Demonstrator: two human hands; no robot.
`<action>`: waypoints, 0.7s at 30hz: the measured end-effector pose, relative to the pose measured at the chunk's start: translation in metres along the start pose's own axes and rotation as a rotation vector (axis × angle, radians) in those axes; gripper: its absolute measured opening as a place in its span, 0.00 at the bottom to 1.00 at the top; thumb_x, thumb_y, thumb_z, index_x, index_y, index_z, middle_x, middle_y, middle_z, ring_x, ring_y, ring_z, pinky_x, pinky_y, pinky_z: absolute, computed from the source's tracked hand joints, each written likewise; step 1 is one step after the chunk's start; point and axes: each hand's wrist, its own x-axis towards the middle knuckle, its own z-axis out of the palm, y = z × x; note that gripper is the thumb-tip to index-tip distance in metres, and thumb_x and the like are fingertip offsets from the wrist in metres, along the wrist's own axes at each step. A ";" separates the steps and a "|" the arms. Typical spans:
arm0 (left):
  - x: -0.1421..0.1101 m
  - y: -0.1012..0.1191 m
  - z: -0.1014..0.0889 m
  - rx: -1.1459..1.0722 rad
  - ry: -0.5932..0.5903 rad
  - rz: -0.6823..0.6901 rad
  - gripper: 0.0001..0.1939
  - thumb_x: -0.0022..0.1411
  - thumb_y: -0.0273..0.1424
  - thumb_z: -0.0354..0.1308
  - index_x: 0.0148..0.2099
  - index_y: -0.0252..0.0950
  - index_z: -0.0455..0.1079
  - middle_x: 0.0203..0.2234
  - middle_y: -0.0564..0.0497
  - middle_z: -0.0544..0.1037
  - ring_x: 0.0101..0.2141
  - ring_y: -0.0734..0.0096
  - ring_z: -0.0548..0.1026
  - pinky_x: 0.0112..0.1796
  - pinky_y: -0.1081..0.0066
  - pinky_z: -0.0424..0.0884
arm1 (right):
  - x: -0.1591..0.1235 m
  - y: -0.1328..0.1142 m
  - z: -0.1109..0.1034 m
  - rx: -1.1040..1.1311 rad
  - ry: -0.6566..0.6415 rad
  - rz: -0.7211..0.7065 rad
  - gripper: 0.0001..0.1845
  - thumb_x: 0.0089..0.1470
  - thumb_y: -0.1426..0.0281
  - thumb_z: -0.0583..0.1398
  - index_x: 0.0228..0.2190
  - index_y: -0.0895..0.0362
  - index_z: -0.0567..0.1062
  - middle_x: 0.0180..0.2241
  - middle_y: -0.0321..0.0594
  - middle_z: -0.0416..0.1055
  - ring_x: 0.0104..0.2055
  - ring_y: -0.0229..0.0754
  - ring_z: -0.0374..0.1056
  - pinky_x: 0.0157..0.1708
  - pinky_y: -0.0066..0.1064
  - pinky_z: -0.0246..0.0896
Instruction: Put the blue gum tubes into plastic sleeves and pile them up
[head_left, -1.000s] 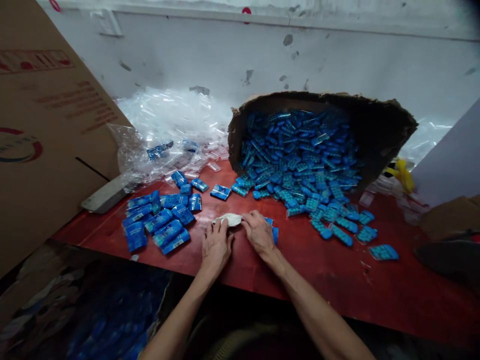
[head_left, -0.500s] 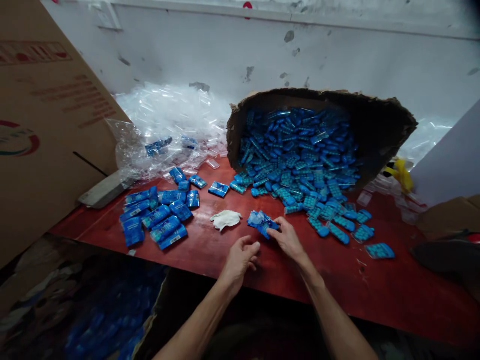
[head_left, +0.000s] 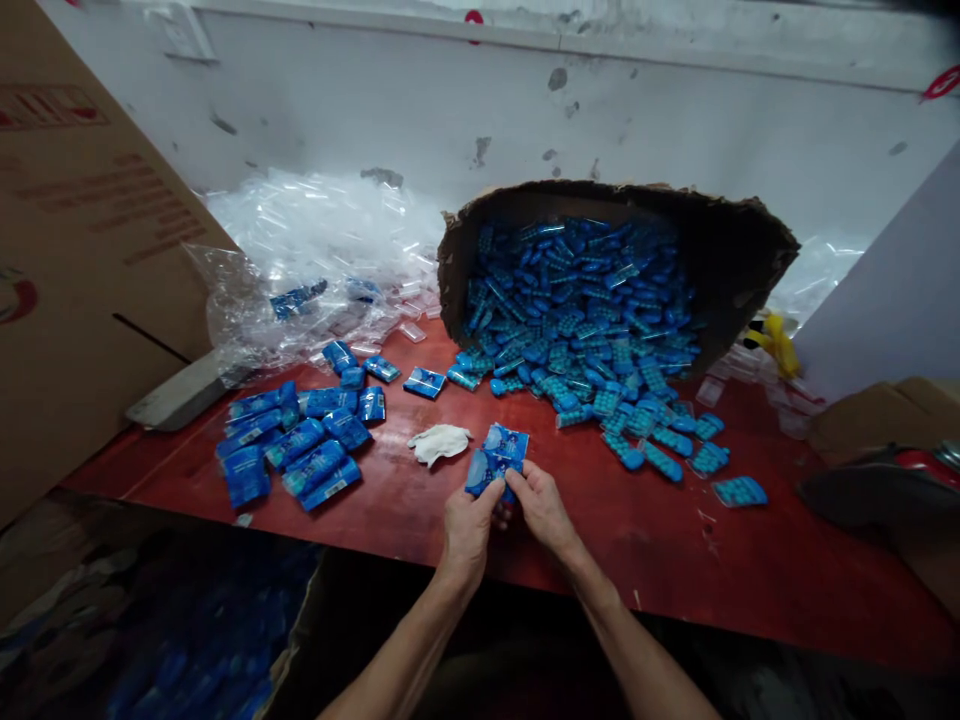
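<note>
Both hands grip a small bunch of blue packets (head_left: 496, 457) just above the red table (head_left: 675, 560). My left hand (head_left: 465, 525) pinches the bunch's left lower side. My right hand (head_left: 544, 505) closes on its right lower side. A crumpled white glove (head_left: 439, 442) lies on the table just left of the bunch. A torn cardboard box (head_left: 742, 250) lies tipped on its side behind, spilling many blue blister packs (head_left: 585, 340) toward my hands. A group of sealed blue packets (head_left: 292, 440) lies at the table's left.
A heap of clear plastic bags (head_left: 315, 250) sits at the back left against the white wall. A big brown carton (head_left: 75, 250) leans at the left. A yellow object (head_left: 776, 340) lies right of the box. A dark and red thing (head_left: 885, 480) lies at the right edge.
My hands left the white glove on the table. My right hand picked up the blue packets, then my left hand joined it and both lifted the bunch nearer to me.
</note>
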 end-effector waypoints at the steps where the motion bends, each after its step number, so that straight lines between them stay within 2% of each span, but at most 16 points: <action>1: -0.001 -0.001 0.002 -0.030 0.005 -0.013 0.15 0.39 0.39 0.62 0.19 0.31 0.65 0.08 0.56 0.64 0.11 0.79 0.62 0.14 0.77 0.56 | -0.002 0.001 0.002 -0.039 0.022 -0.012 0.15 0.50 0.59 0.51 0.23 0.58 0.63 0.18 0.30 0.58 0.20 0.32 0.54 0.21 0.24 0.50; 4: -0.003 -0.001 0.004 -0.075 0.010 -0.055 0.16 0.40 0.40 0.61 0.19 0.31 0.64 0.07 0.58 0.61 0.11 0.79 0.62 0.13 0.78 0.56 | -0.006 0.002 0.005 -0.120 0.039 -0.026 0.16 0.52 0.59 0.48 0.21 0.57 0.60 0.17 0.29 0.56 0.19 0.32 0.53 0.19 0.23 0.48; 7: -0.004 0.003 -0.001 -0.102 -0.101 -0.114 0.17 0.40 0.41 0.61 0.24 0.30 0.66 0.10 0.56 0.65 0.12 0.77 0.64 0.14 0.77 0.58 | -0.009 -0.001 0.000 -0.142 0.002 -0.039 0.16 0.52 0.59 0.48 0.22 0.57 0.61 0.17 0.29 0.56 0.20 0.32 0.53 0.20 0.23 0.49; 10: -0.005 0.010 -0.010 -0.108 -0.208 -0.128 0.18 0.41 0.40 0.61 0.29 0.30 0.67 0.16 0.53 0.71 0.14 0.78 0.66 0.15 0.78 0.58 | -0.009 -0.009 -0.010 -0.195 -0.088 -0.052 0.17 0.52 0.59 0.49 0.21 0.58 0.62 0.18 0.30 0.55 0.20 0.32 0.52 0.21 0.24 0.50; 13: -0.005 0.015 -0.016 -0.109 -0.191 -0.123 0.15 0.42 0.37 0.61 0.28 0.30 0.66 0.15 0.54 0.70 0.14 0.81 0.65 0.15 0.80 0.57 | -0.001 -0.021 -0.028 -0.400 -0.169 -0.119 0.17 0.54 0.61 0.48 0.23 0.58 0.66 0.21 0.32 0.60 0.24 0.34 0.57 0.25 0.24 0.52; 14: -0.005 0.015 -0.017 -0.125 -0.179 -0.141 0.15 0.43 0.37 0.61 0.27 0.30 0.65 0.15 0.54 0.69 0.14 0.81 0.64 0.15 0.80 0.56 | 0.004 -0.025 -0.036 -0.515 -0.145 -0.165 0.14 0.54 0.62 0.49 0.26 0.58 0.68 0.25 0.34 0.63 0.27 0.35 0.59 0.28 0.25 0.53; 15: -0.005 0.014 -0.017 -0.147 -0.171 -0.170 0.15 0.44 0.38 0.61 0.26 0.30 0.64 0.15 0.54 0.69 0.14 0.81 0.64 0.15 0.80 0.56 | 0.011 -0.029 -0.045 -0.656 -0.061 -0.228 0.10 0.53 0.65 0.51 0.31 0.57 0.69 0.31 0.37 0.65 0.33 0.37 0.61 0.32 0.26 0.54; 17: -0.006 0.012 -0.019 -0.204 -0.172 -0.245 0.15 0.45 0.38 0.60 0.26 0.31 0.64 0.14 0.55 0.68 0.14 0.81 0.64 0.15 0.80 0.56 | 0.028 -0.034 -0.063 -0.996 0.178 -0.245 0.12 0.51 0.69 0.54 0.39 0.57 0.67 0.41 0.43 0.62 0.41 0.43 0.59 0.37 0.30 0.53; 18: -0.006 0.011 -0.019 -0.235 -0.178 -0.282 0.14 0.46 0.38 0.60 0.26 0.32 0.63 0.14 0.55 0.67 0.14 0.81 0.64 0.15 0.81 0.56 | 0.037 -0.035 -0.071 -1.156 0.286 -0.202 0.14 0.50 0.71 0.54 0.41 0.56 0.66 0.43 0.46 0.61 0.42 0.45 0.58 0.37 0.32 0.52; 19: -0.007 0.010 -0.020 -0.267 -0.180 -0.316 0.14 0.46 0.38 0.60 0.27 0.32 0.63 0.13 0.56 0.67 0.14 0.81 0.64 0.14 0.81 0.56 | 0.044 -0.036 -0.077 -1.283 0.336 -0.153 0.14 0.49 0.72 0.54 0.41 0.56 0.66 0.43 0.47 0.61 0.42 0.47 0.58 0.37 0.34 0.51; 21: -0.008 0.010 -0.023 -0.323 -0.170 -0.377 0.12 0.48 0.36 0.59 0.27 0.33 0.62 0.12 0.57 0.65 0.14 0.81 0.64 0.14 0.81 0.56 | 0.054 -0.034 -0.085 -1.458 0.367 -0.083 0.11 0.50 0.72 0.54 0.38 0.58 0.67 0.39 0.48 0.63 0.41 0.48 0.58 0.35 0.35 0.50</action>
